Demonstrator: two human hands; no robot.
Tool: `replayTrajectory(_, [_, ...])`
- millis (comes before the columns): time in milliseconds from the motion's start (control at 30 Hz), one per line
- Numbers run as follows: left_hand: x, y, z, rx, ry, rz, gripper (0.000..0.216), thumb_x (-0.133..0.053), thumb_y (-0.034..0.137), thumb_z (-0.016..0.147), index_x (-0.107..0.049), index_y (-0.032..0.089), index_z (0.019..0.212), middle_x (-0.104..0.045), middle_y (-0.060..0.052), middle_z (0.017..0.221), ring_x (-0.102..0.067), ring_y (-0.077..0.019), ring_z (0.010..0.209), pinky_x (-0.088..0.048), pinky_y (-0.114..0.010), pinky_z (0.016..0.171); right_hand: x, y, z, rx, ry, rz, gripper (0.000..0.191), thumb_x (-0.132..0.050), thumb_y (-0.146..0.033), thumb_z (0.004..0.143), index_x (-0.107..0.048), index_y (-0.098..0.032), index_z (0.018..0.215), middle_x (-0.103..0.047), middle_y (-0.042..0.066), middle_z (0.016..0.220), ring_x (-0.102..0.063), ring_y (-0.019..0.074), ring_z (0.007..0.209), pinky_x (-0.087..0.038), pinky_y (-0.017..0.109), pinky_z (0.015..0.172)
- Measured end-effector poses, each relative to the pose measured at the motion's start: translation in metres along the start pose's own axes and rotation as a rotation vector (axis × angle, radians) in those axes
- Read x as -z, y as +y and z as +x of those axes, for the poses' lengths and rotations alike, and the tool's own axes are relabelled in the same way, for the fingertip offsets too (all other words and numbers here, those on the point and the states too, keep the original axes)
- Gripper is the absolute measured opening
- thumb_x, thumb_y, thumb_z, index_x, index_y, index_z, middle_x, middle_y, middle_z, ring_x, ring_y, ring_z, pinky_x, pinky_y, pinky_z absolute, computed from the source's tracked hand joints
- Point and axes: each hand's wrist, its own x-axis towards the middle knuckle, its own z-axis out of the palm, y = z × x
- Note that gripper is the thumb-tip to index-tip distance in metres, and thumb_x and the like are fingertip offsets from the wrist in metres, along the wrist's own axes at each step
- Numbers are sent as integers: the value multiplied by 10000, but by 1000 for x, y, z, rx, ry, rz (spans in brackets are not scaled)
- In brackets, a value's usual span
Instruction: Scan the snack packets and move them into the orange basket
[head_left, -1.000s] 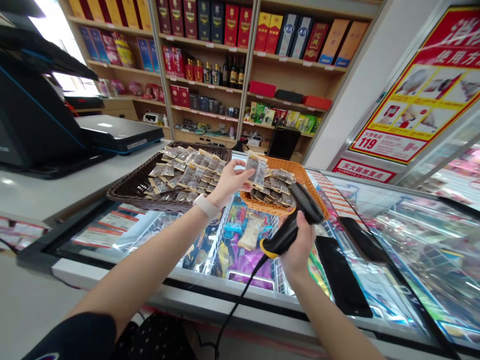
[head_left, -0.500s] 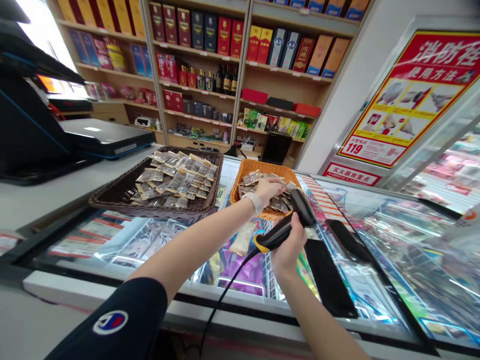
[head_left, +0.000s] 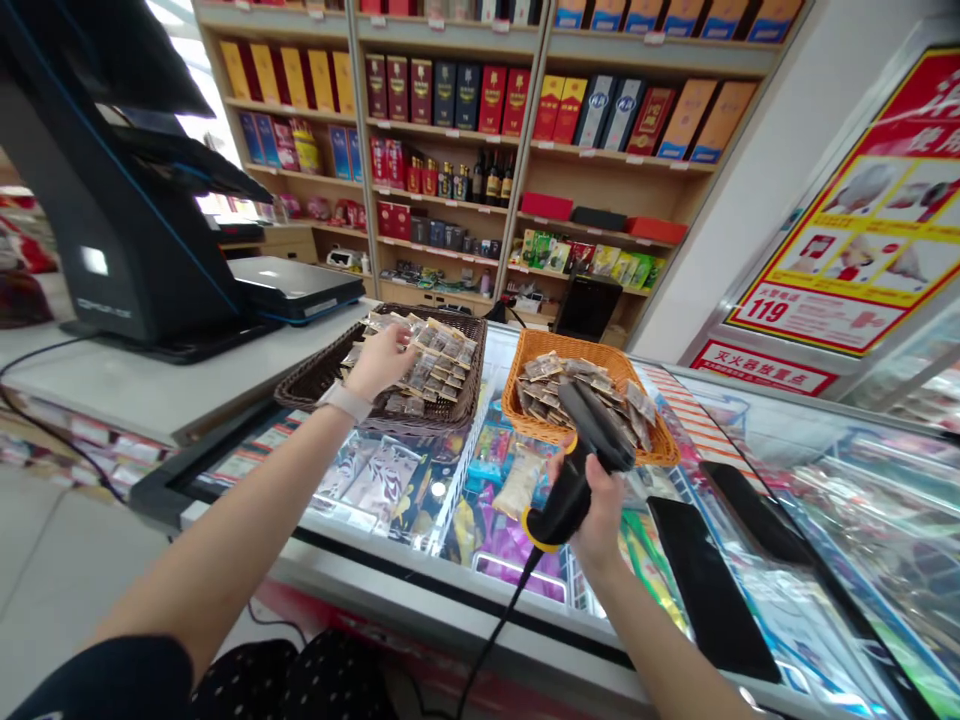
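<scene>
My right hand (head_left: 602, 515) is wrapped around a black barcode scanner (head_left: 571, 498) with yellow trim; its cable hangs downward. The scanner head is in front of an orange woven basket (head_left: 551, 434) holding small clear packets (head_left: 546, 368) with dark contents. To the left, my left hand (head_left: 381, 360) is over similar packets (head_left: 439, 365) in a dark brown woven basket (head_left: 472, 402). Its thumb and fingers are slightly apart, the fingertips at the packets. I see no packet lifted in it.
Both baskets stand on a glass-topped display case (head_left: 420, 545) with packaged goods under the glass. A black flat device (head_left: 712, 590) and a dark phone-like slab (head_left: 754, 510) lie at right. A scale (head_left: 296, 285) stands at left, with boxed shelves (head_left: 450, 130) behind.
My left hand has moved left from the orange basket to the dark brown basket. My right hand still grips the scanner, now tilted more upright. The view has shifted left.
</scene>
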Motion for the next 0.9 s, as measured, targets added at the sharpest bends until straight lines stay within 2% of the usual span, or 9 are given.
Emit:
replayTrajectory(100, [6, -30, 7, 105, -102, 171, 429, -684, 285, 793, -659, 124, 1190, -762, -127, 1049, -702, -282, 1013, -514, -341, 918, 0, 3, -6, -113, -168, -41, 302, -709, -489, 847, -665, -198, 914, -623, -9, 647, -536, 142, 525, -418, 255, 490])
replayTrajectory(200, [-4, -34, 11, 116, -172, 245, 445, -706, 370, 795, -668, 132, 1169, -762, -140, 1040, -697, -302, 1037, -511, -330, 892, 0, 6, -9, -247, -321, -109, 324, -699, -511, 867, -663, -190, 891, -628, -1, 619, -505, 139, 498, -403, 259, 481])
replayTrajectory(300, [-14, -30, 12, 91, -202, 316, 350, -686, 463, 812, -690, 150, 968, -750, -152, 974, -697, -316, 978, -508, -329, 815, 2, 11, -11, -303, -461, -162, 362, -703, -534, 863, -677, -175, 899, -627, 5, 623, -503, 142, 526, -407, 264, 505])
replayTrajectory(433, [-13, -29, 9, 74, -263, 327, 355, -606, 506, 850, -579, 203, 666, -661, -105, 696, -663, -297, 762, -454, -334, 671, 6, 18, -12, -321, -560, -251, 400, -710, -559, 851, -691, -167, 931, -620, 6, 667, -506, 148, 573, -409, 274, 545])
replayTrajectory(533, [-4, -29, 0, 6, -173, 224, 321, -584, 454, 844, -529, 217, 634, -581, -52, 607, -598, -243, 662, -410, -313, 632, 8, 19, -13, -348, -616, -301, 444, -701, -607, 841, -669, -167, 890, -608, 8, 661, -495, 150, 571, -399, 279, 542])
replayTrajectory(667, [6, -19, -26, -129, 4, -30, 307, -546, 478, 863, -554, 206, 721, -551, -12, 621, -528, -188, 639, -394, -284, 633, 8, 16, -15, -343, -636, -318, 480, -687, -649, 834, -642, -171, 849, -572, -3, 626, -460, 143, 547, -375, 280, 526])
replayTrajectory(767, [4, -8, -52, -191, 33, -238, 354, -511, 520, 899, -566, 195, 770, -534, -1, 639, -513, -169, 663, -398, -262, 631, 5, 13, -19, -313, -613, -305, 464, -708, -639, 821, -627, -182, 818, -563, -6, 627, -457, 141, 550, -368, 275, 519])
replayTrajectory(900, [-4, 1, -78, -176, 27, -388, 378, -493, 529, 924, -533, 194, 754, -488, 11, 636, -461, -141, 619, -359, -244, 577, 0, 7, -23, -260, -607, -315, 443, -718, -616, 815, -609, -192, 745, -545, -9, 622, -440, 138, 559, -354, 268, 515])
